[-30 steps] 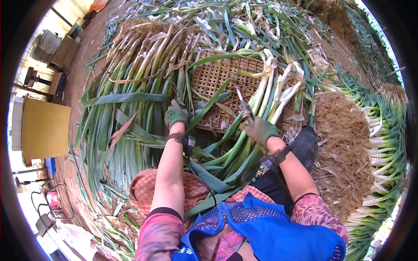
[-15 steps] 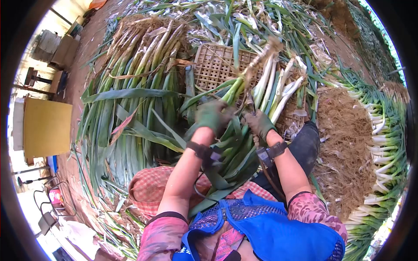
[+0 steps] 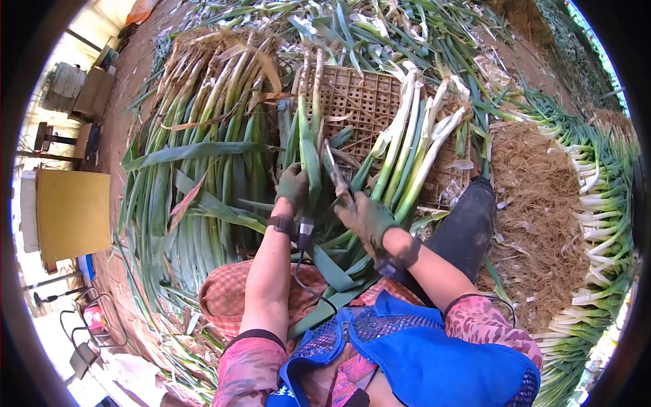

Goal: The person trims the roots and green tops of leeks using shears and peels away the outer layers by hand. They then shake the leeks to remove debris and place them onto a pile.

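Note:
Both my hands wear dirty green gloves. My left hand is closed around the leaves of unpeeled green onions, whose brown roots point away from me. In my right hand is a slim nozzle tool, its thin tip near the held leaves. Peeled white-stemmed green onions lie just beyond and right of my right hand, over a perforated beige plastic crate.
A large pile of unpeeled green onions lies at the left. Cut roots cover the ground at the right, bordered by a curved row of peeled onions. Loose leaves lie beyond the crate. A yellow board stands far left.
My left hand has moved left and the held onions now stand apart from the peeled ones. My right hand has shifted left and toward me, with the nozzle tool now plainly visible.

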Demonstrator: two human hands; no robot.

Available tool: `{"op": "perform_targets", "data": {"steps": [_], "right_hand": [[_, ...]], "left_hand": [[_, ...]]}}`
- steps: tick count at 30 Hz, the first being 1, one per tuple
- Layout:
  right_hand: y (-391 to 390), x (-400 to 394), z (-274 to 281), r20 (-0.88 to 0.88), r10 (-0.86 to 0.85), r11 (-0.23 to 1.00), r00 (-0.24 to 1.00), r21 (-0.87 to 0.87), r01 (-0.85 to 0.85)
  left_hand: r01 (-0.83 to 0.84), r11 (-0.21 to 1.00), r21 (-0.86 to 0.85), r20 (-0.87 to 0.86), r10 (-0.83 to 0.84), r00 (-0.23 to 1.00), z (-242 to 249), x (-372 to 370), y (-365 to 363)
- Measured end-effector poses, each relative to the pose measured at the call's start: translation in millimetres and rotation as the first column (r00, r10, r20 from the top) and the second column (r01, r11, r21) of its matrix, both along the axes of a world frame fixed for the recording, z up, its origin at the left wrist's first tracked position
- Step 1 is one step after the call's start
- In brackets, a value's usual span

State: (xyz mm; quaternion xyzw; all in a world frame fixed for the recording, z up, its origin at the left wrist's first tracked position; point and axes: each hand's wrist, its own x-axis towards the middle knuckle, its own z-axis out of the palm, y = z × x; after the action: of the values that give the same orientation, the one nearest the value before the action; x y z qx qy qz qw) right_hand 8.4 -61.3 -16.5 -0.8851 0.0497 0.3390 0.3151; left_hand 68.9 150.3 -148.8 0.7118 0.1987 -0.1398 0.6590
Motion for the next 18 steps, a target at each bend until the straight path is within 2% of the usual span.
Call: {"op": "perform_targets", "data": {"steps": [3, 4, 7, 8, 9, 11, 12, 13, 15, 16, 18], "right_hand": [[0.6, -22.2, -5.1, -0.02, 0.084, 0.996, 0.996, 0.031, -0.083], [0.9, -20.1, -6.1, -0.001, 0.081, 0.997, 0.997, 0.018, -0.081], [4.5, -3.1, -11.9, 0.037, 0.063, 0.998, 0.997, -0.023, -0.062], [5.8, 7.5, -14.6, 0.04, 0.056, 0.998, 0.998, -0.044, -0.054], [7.3, 15.9, -17.8, 0.045, 0.051, 0.997, 0.998, -0.064, -0.048], [8.5, 21.2, -20.5, 0.065, 0.061, 0.996, 0.996, -0.075, -0.056], [9.3, 19.6, -14.8, 0.057, 0.083, 0.994, 0.995, -0.079, -0.078], [10.2, 16.8, -11.4, 0.047, 0.105, 0.991, 0.993, -0.083, -0.101], [11.7, 7.4, -12.6, 0.069, 0.117, 0.989, 0.991, -0.101, -0.109], [12.2, 6.6, -16.4, 0.072, 0.117, 0.987, 0.99, -0.116, -0.108], [14.2, 8.8, -25.4, 0.088, 0.113, 0.988, 0.99, -0.118, -0.103]], "left_hand": [[0.093, 0.941, 0.326, -0.013, -0.094, 0.995, 9.7, -1.6, 2.9], [0.163, 0.861, 0.482, -0.092, -0.135, 0.987, 21.1, -5.0, -2.5], [0.167, 0.793, 0.586, -0.146, -0.1, 0.984, 23.7, -9.4, -5.2], [0.034, 0.918, 0.394, -0.088, 0.001, 0.996, -41.1, -8.0, 12.9], [-0.002, 0.93, 0.367, -0.071, 0.03, 0.997, -52.5, -9.7, 21.4], [-0.075, 0.947, 0.313, -0.039, 0.092, 0.995, -59.1, -16.3, 33.6], [0.02, 0.853, 0.521, -0.061, 0.014, 0.998, -10.6, -23.3, 21.5], [0.08, 0.853, 0.516, -0.127, -0.016, 0.992, -1.4, -24.7, 17.1], [0.199, 0.847, 0.493, -0.254, -0.08, 0.964, 3.7, -26.4, 13.0], [0.151, 0.906, 0.395, -0.246, -0.054, 0.968, -8.1, -26.1, 16.4], [0.121, 0.942, 0.312, -0.213, -0.055, 0.976, -17.3, -29.8, 19.0]]}}
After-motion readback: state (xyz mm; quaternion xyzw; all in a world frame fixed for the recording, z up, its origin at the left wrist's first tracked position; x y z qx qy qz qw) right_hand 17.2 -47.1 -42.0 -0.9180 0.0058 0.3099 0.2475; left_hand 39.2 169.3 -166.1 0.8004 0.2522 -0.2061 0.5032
